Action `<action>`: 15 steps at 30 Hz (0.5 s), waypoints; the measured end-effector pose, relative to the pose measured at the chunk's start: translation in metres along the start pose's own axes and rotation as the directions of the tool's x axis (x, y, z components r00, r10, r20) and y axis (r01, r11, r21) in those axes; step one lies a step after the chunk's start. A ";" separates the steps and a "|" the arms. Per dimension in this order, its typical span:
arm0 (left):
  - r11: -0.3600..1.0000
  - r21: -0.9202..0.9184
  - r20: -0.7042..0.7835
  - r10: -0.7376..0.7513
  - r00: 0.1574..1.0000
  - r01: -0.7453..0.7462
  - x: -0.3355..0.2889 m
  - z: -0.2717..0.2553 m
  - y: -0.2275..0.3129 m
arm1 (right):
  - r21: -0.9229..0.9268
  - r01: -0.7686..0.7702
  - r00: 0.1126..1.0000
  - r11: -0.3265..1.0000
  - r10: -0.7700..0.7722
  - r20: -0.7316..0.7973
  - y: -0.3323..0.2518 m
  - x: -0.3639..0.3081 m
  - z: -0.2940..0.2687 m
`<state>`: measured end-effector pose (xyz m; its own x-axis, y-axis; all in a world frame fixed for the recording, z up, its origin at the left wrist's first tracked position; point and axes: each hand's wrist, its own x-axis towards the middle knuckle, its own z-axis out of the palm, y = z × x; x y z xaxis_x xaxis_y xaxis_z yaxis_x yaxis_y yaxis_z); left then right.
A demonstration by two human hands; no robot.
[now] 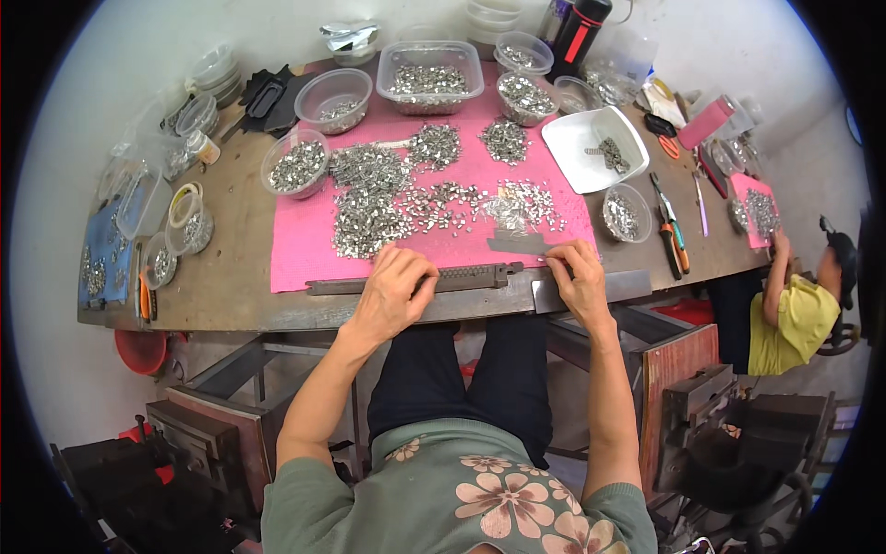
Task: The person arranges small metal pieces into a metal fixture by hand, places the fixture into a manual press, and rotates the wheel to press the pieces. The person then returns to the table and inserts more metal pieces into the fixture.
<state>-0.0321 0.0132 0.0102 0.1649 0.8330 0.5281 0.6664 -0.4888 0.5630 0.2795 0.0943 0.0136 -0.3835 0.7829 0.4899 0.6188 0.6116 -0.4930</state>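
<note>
A long dark metal strip fixture (461,280) with a row of small slots lies along the table's front edge. My left hand (395,284) rests over its middle, fingers curled and thumb drawn in; whatever they pinch is hidden. To its right, my right hand (580,280) has thumb and forefinger pressed together beside a flat grey metal plate (519,244). I cannot make out what is between those fingertips. Beyond both hands, heaps of small shiny metal pieces (369,214) cover a pink mat (300,242), with thin pins (509,214) near the plate.
Clear plastic tubs of metal pieces (295,164) ring the mat, with a white tray (565,138) at its right. Pliers (668,242) lie farther right. A flat steel plate (609,286) is under my right wrist. A person in yellow (796,319) works at the far right.
</note>
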 end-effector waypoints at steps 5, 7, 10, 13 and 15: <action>0.997 0.069 -0.055 -0.032 0.998 0.036 -0.005 0.003 0.005 | 0.087 0.038 0.995 0.995 -0.045 0.091 0.002 0.008 -0.003; 0.990 0.135 -0.073 -0.029 0.997 0.039 -0.005 0.006 0.007 | 0.069 0.074 0.988 0.995 -0.083 0.134 0.005 0.010 -0.003; 0.991 0.085 -0.076 -0.098 0.992 0.105 -0.005 0.007 0.009 | 0.037 0.123 0.973 0.992 -0.128 0.190 0.011 0.011 -0.002; 0.997 0.028 -0.194 -0.069 0.979 0.075 -0.013 0.010 0.004 | 0.009 0.166 0.966 0.986 -0.164 0.200 0.013 0.012 -0.002; 0.998 0.004 -0.238 -0.065 0.969 0.068 -0.019 0.015 0.001 | -0.021 0.193 0.964 0.981 -0.185 0.190 0.010 0.012 -0.004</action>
<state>-0.0240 0.0002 -0.0086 -0.0563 0.7774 0.6265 0.6793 -0.4300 0.5947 0.2833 0.1091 0.0173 -0.6146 0.6631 0.4273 0.5474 0.7485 -0.3743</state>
